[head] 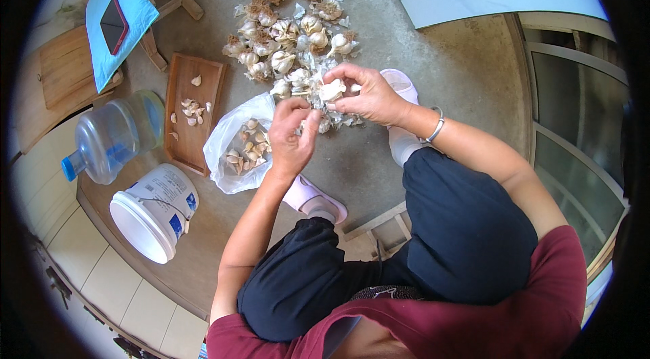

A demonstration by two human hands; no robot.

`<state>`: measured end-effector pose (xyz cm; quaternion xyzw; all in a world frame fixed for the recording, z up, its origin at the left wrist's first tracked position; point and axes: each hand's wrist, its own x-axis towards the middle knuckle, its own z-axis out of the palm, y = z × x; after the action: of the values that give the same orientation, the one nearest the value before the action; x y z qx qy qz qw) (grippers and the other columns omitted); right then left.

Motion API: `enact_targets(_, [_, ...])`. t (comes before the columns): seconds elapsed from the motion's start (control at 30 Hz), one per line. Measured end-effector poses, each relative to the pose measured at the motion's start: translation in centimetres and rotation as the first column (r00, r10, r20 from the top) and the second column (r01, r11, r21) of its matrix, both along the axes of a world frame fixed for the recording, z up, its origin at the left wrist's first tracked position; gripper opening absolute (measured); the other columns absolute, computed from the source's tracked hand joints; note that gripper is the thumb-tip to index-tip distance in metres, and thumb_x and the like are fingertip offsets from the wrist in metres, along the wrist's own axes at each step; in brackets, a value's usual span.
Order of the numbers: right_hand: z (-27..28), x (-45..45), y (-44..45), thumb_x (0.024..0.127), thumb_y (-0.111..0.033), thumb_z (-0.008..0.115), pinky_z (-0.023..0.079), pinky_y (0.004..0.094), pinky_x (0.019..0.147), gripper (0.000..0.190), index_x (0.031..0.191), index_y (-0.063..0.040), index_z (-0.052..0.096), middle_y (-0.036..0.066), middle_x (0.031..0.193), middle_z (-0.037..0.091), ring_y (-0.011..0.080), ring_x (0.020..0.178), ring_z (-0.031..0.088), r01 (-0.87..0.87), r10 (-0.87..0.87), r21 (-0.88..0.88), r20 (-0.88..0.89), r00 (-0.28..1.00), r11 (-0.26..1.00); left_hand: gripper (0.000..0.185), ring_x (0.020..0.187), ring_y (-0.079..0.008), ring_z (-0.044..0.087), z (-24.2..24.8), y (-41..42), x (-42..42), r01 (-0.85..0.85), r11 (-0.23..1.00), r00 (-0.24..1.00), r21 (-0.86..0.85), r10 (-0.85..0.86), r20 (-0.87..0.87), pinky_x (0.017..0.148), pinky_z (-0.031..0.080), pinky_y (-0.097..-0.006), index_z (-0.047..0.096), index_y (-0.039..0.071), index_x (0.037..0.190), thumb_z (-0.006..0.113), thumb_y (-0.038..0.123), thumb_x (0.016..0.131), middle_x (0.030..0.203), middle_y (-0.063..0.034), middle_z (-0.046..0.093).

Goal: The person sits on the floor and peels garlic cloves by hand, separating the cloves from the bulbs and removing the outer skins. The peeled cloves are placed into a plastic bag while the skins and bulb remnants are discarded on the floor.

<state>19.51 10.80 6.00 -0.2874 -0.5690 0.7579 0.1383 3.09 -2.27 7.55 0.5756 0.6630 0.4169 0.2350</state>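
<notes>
Between the thumb and fingers of my right hand point(373, 95) is a whitish garlic bulb point(332, 90), held above the loose skins. My left hand point(293, 135) is raised just left of it, thumb and fingers curled close together; whether anything sits between them is hidden. Beyond both hands a heap of garlic bulbs point(283, 62), some with brown roots, spreads over the concrete floor. Below my left hand a white plastic bag point(223, 173) stands with its mouth wide, and separated garlic cloves point(249, 156) lie inside. Papery garlic skins point(345, 120) are scattered under my hands.
A wooden tray point(217, 74) with several cloves lies left of the bag. Further left are a large water bottle point(117, 130) and a white bucket point(162, 189) on its side. A phone point(114, 26) rests on a blue cushion point(134, 8). Glass doors point(579, 100) stand at right.
</notes>
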Motion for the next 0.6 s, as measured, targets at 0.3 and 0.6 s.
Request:
enact_targets(0.3, [1.8,-0.7,-0.5,0.072,-0.010,0.070,0.050,0.0319,0.066,0.032,0.102,-0.006,0.059,0.007,0.097,0.060,0.0199,0.074,0.060,-0.082,0.019,0.472,0.136,0.991,0.878,0.030,0.074,-0.0064,0.055,1.4,1.5,0.6,-0.003,0.913,0.830,-0.407,0.229,0.508,0.063,0.045,-0.0196,0.058,0.002,0.110,0.073,0.010,0.086,0.087,-0.0003,0.060])
enact_targets(0.6, [0.9,-0.3,0.1,0.069,-0.014,0.069,0.049,0.0345,0.069,0.038,0.104,-0.004,0.060,0.012,0.090,0.062,0.0247,0.078,0.060,-0.228,0.166,0.373,0.191,0.967,0.899,0.030,0.077,-0.0110,0.056,2.7,2.0,-0.8,0.101,0.972,0.978,-0.213,-0.058,0.199,0.064,0.047,-0.0227,0.062,0.004,0.111,0.073,0.007,0.082,0.100,-0.0051,0.061])
